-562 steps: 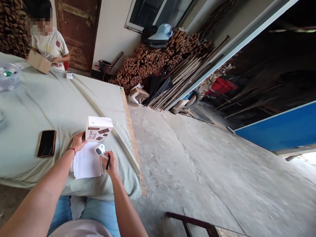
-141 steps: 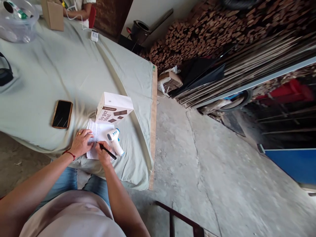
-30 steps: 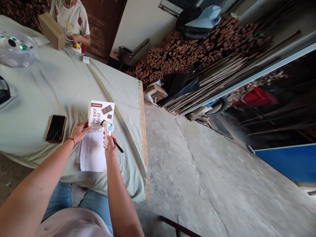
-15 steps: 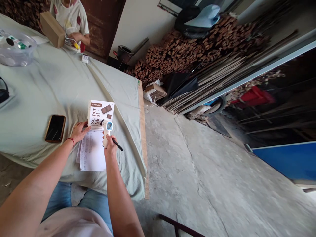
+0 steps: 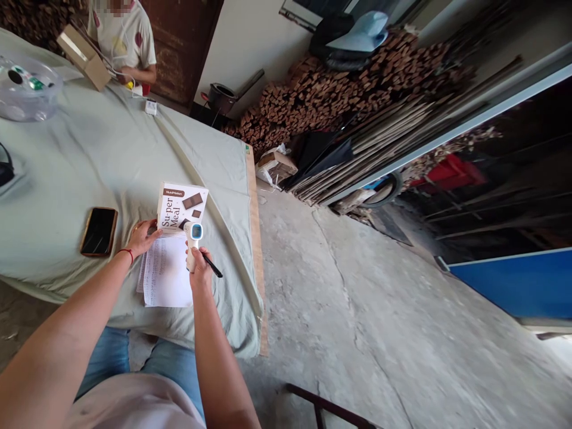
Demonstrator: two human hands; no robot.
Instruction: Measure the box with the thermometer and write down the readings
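My left hand [image 5: 143, 236] grips the lower left corner of a white box [image 5: 176, 205] printed "Su-per Meal", its fingers at the box's side and its thumb along the near edge. In my right hand [image 5: 201, 268] is a white infrared thermometer [image 5: 193, 241] with a small blue-framed screen, held upright over the box's near edge. A black pen [image 5: 213, 265] also sticks out of this hand to the right. Printed sheets of paper [image 5: 167, 280] lie flat under and between my hands. The thermometer covers part of the box's lower right corner.
A smartphone [image 5: 99, 231] lies left of my left hand on the cloth-covered table [image 5: 120, 161]. A clear plastic tub [image 5: 29, 98] stands at the far left. Across the table, a person [image 5: 123, 44] handles a cable beside an open cardboard box [image 5: 83, 56]. Stacked firewood [image 5: 308, 98] lines the wall.
The thermometer has shifted slightly down and its screen faces me more. Across the table, the cardboard box has tipped, showing its open top. The view has moved a little.
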